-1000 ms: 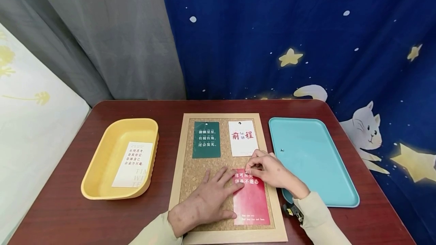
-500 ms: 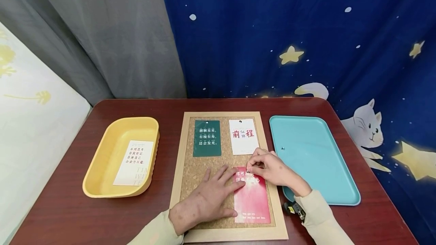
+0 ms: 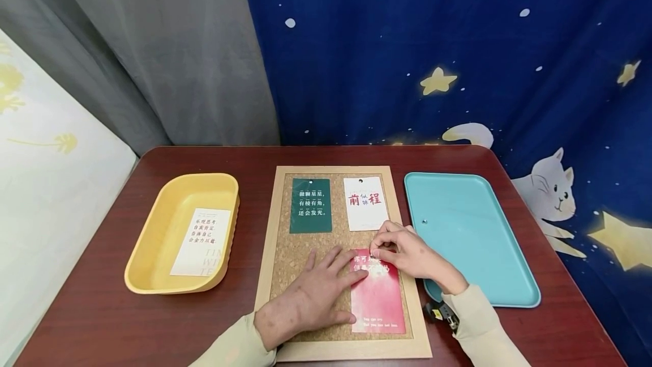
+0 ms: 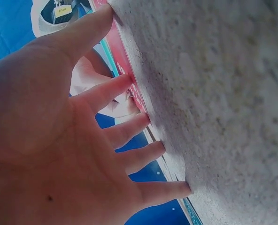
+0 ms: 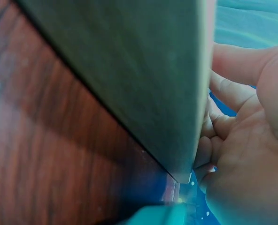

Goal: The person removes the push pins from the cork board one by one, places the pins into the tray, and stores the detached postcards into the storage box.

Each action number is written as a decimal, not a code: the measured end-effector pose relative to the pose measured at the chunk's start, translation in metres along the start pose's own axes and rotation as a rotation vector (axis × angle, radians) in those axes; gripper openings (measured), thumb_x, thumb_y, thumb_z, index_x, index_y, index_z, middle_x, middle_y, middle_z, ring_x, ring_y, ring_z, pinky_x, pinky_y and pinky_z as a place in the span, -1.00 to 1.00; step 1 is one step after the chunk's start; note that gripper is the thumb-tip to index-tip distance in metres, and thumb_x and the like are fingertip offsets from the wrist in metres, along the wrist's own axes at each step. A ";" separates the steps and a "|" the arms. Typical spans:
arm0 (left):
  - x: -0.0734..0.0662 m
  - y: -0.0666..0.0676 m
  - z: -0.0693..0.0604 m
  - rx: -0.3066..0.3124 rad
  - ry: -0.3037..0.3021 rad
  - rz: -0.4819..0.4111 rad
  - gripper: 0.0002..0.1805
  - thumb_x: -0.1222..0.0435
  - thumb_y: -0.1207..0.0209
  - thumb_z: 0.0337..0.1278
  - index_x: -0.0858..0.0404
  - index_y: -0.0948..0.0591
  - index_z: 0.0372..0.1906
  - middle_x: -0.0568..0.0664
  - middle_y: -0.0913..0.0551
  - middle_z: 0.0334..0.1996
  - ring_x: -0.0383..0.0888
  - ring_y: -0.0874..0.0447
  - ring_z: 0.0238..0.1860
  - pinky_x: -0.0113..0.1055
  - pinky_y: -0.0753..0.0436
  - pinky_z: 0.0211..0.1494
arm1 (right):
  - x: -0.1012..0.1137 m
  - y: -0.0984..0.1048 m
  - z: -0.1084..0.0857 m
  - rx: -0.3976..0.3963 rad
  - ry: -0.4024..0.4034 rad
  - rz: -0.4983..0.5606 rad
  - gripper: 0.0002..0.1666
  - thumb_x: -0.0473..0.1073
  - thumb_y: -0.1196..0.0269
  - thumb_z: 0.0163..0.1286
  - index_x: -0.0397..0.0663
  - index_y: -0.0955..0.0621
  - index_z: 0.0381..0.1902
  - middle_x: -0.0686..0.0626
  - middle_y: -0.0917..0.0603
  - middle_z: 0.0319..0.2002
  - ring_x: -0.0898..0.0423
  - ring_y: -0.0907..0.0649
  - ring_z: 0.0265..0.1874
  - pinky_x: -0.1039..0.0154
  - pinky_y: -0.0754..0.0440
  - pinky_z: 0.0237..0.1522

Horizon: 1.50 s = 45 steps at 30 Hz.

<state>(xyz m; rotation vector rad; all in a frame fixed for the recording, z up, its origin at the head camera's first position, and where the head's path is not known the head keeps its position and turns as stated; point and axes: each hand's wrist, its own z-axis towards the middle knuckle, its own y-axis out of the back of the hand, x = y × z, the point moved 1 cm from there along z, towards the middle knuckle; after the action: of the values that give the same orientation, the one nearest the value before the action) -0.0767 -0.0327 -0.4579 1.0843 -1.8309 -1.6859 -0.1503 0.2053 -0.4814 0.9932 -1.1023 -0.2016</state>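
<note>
A corkboard [image 3: 326, 351] with a light wooden frame lies on the table. On its lower right is a pink card [image 3: 378, 304] with white writing. My left hand [image 3: 311, 299] is spread flat on the cork, its fingers straight and its index finger and thumb touching the card's left edge. At the card's top edge my right hand [image 3: 404, 249] pinches a small pushpin between thumb and index finger, mostly hidden by the fingertips. A green card [image 3: 311, 221] and a white card [image 3: 368, 220], each with a small dot at the top, are on the board's upper part.
A yellow basket [image 3: 145, 259] holding a white card [image 3: 200, 242] stands to the left. On the right, a blue tray [image 3: 474, 237] bears one small pushpin [image 3: 424, 221] near its left edge. Curtains hang behind the dark red table [image 3: 81, 321].
The view has shifted slightly, so everything sits a little higher and further right. Both hands stay in the same place on the card and board.
</note>
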 end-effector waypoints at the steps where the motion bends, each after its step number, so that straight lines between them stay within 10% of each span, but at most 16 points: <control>1: 0.000 0.000 0.000 -0.001 -0.001 0.001 -0.12 -0.32 -0.35 0.08 -0.28 -0.37 0.53 -0.07 -0.20 0.64 0.13 -0.18 0.65 0.42 -0.33 0.51 | 0.000 0.000 0.000 0.000 0.002 -0.001 -0.83 -0.18 -0.36 0.44 0.26 -0.73 -0.33 0.20 -0.61 -0.23 0.33 -0.52 -0.26 0.18 -0.25 0.00; 45: 0.001 0.000 0.001 0.014 0.013 -0.045 -0.11 -0.28 -0.39 0.08 -0.31 -0.35 0.53 -0.07 -0.20 0.64 0.11 -0.15 0.65 0.41 -0.30 0.53 | -0.005 0.014 0.000 -0.054 -0.078 0.246 -0.90 -0.23 -0.31 0.49 -0.01 -0.75 -0.24 0.01 -0.68 -0.20 0.25 -0.57 -0.20 0.39 -0.59 -0.11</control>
<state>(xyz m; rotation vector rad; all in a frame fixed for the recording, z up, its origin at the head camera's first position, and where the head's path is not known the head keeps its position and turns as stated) -0.0781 -0.0321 -0.4583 1.1476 -1.8256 -1.6900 -0.1566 0.2162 -0.4743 0.7988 -1.2734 -0.0707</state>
